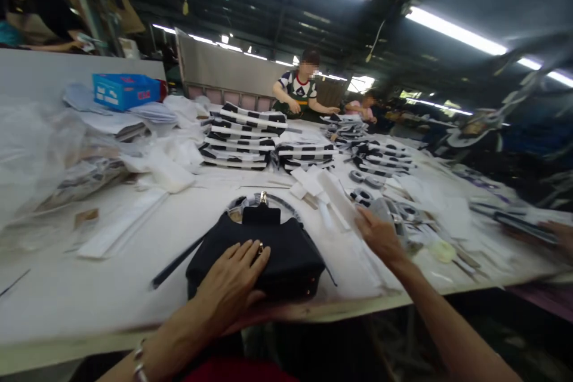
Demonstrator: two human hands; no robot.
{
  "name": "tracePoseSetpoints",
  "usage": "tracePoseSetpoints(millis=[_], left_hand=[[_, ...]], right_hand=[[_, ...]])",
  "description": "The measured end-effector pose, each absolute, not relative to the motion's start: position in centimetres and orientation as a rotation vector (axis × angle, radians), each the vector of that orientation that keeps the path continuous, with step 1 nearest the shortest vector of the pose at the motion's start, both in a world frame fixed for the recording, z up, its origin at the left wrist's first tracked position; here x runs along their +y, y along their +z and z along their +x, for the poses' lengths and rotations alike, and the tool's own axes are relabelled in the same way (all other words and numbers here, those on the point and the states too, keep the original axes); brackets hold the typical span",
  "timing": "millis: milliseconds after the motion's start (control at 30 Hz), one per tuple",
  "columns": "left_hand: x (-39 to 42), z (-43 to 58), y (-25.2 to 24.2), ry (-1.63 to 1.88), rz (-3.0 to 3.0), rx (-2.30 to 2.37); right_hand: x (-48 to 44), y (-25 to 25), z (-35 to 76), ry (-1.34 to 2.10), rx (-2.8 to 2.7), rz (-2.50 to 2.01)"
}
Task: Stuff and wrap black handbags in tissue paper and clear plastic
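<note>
A small black handbag (286, 245) with a gold clasp lies near the front edge of a white worktable (89, 292). My left hand (233, 280) rests flat on top of the bag, fingers stretched out. My right hand (378, 236) reaches to the right of the bag over white paper strips (333, 194) and small round parts; its fingers are smeared by motion and turned away. A black strap (176, 261) trails from the bag toward the left.
Stacks of black-and-white striped pieces (244, 137) fill the table's middle. A blue box (125, 89) and plastic bags (40, 155) sit at left. A person in a striped shirt (299, 91) works at the far side. Another person's hand (559, 236) shows at right.
</note>
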State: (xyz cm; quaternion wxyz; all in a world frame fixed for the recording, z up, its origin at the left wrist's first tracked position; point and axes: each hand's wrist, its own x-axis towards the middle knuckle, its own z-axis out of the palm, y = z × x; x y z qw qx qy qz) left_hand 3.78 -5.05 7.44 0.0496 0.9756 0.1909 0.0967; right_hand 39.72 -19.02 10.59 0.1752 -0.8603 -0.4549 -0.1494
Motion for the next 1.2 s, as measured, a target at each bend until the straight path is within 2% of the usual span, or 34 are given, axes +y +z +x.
tracePoseSetpoints(millis=[133,267,433,600,700,867,1067,1200], left_hand=[[-4.0,1.9,6.1,0.715,3.091,0.595],[-3.1,-0.4,4.8,0.920,3.125,0.708],[-3.4,-1.0,5.1,0.567,3.104,0.813],[-1.9,0.8,8.4,-0.031,2.974,0.825],[-0.2,1.9,9.7,-0.099,2.910,0.697],[-0.1,2.1,6.3,0.008,2.964,0.617],[-2.2,0.0,0.0,0.618,3.200,0.574],[-2.8,-0.4,-0.8,0.602,3.148,0.527]], right_hand=[[-18.5,7.8,37.3,-0.377,-1.442,-2.490],[-18.0,8.1,33.0,-0.444,-1.548,-2.110],[-17.1,11.1,25.9,-0.054,-2.053,-1.718],[-14.4,11.0,24.4,0.219,-2.368,-1.852],[-13.0,10.9,24.7,0.255,-2.442,-1.897],[-12.7,9.5,24.0,0.148,-2.488,-1.855],[-14.7,4.8,23.4,-0.134,-2.300,-1.808],[-15.8,4.7,23.1,-0.060,-2.254,-1.817]])
